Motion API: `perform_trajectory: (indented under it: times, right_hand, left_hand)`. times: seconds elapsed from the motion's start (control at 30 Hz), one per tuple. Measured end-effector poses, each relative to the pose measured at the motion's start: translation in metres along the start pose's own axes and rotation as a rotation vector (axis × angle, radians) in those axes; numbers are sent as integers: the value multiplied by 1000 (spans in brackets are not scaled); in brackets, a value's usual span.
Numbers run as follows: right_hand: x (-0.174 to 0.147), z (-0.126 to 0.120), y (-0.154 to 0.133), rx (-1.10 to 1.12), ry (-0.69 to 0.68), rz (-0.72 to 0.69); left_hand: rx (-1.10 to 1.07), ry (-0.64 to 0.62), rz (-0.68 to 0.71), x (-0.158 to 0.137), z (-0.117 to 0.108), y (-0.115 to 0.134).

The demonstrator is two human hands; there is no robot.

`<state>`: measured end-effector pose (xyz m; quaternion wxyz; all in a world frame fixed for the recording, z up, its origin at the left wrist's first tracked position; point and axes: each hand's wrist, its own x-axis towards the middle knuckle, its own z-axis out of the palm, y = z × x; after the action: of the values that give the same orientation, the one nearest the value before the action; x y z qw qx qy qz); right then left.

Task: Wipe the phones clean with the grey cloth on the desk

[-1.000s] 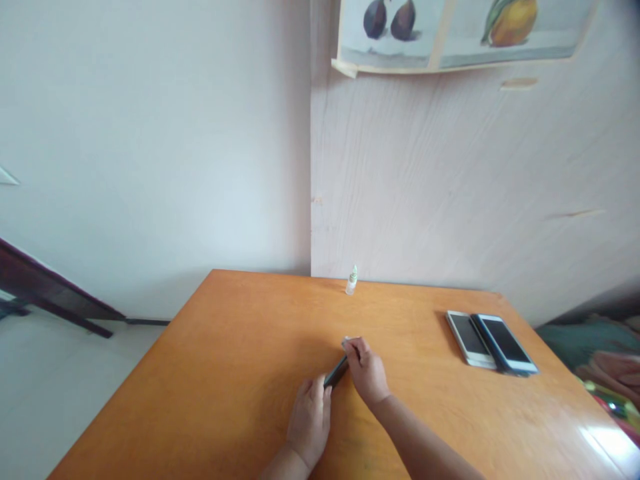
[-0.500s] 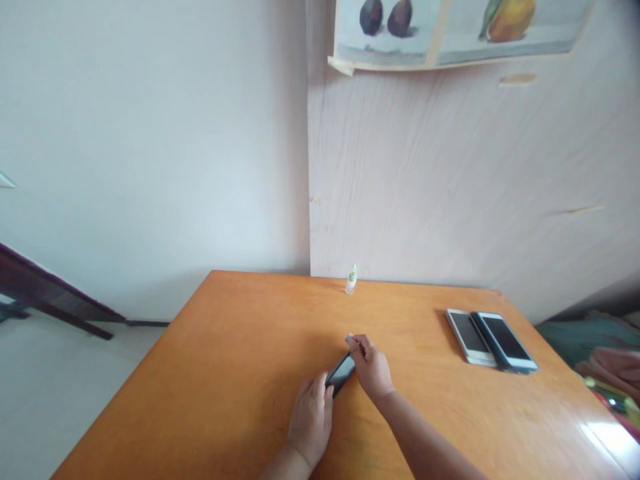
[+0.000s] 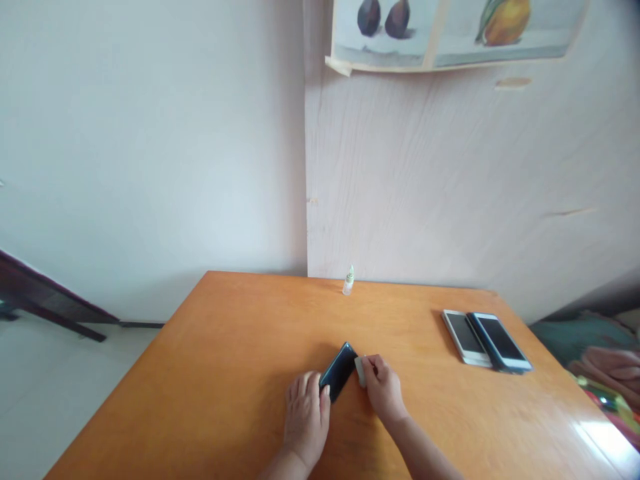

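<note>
A dark smartphone is tilted over the wooden table, its screen towards me. My left hand grips its lower left end, thumb on the near edge and fingers behind. Just right of the phone, my right hand pinches a small pale flat piece, perhaps a cloth or pad; its exact kind cannot be made out. That piece is beside the phone's right edge, and whether they touch is unclear. Behind the hands, near the wall, a small clear dropper bottle with a pale green cap stands upright.
Two more phones, a white one and one in a dark blue case, lie side by side at the right of the table. The wall rises at the table's back edge, with fruit paintings on it. Cloth is heaped beyond the right edge.
My right hand has come down and right from the phone's upper end with the pale piece. The phone has turned, and more of its screen shows.
</note>
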<state>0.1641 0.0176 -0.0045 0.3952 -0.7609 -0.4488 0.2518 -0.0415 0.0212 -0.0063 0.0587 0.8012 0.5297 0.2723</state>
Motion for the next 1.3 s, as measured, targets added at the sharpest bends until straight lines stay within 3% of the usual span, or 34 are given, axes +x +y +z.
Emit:
perform_trajectory:
  times: [0.13, 0.33, 0.47, 0.6, 0.8, 0.9, 1.0, 1.13, 1.2, 1.3]
  right_hand:
    - [-7, -2, -1, 38, -102, 23]
    - [-9, 3, -4, 13, -54, 2]
    - [4, 6, -11, -82, 8, -159]
    - [13, 6, -17, -88, -31, -229]
    - [-33, 8, -12, -182, -190, -551]
    - [-47, 5, -11, -219, -315, -644]
    - [-25, -2, -14, -229, -303, -592]
    - [2, -2, -20, -291, -158, -375]
    - [-5, 5, -24, -320, -213, -381]
    - [-20, 11, -28, -319, -410, -512]
  left_hand:
    - [41, -17, -1, 1, 1, 1]
    - [48, -35, 13, 1, 2, 2]
    - [36, -35, 24, 2, 2, 2]
    - [-9, -55, 30, 2, -2, 4]
    - [-30, -88, -7, 1, -4, 9]
    - [-39, -97, 7, 0, -3, 10]
    - [-56, -84, 2, 0, -4, 11]
    - [-92, -69, -19, 0, -4, 12]
    - [-105, -72, -25, 0, -3, 11]
    - [-118, -83, -16, -1, -1, 9]
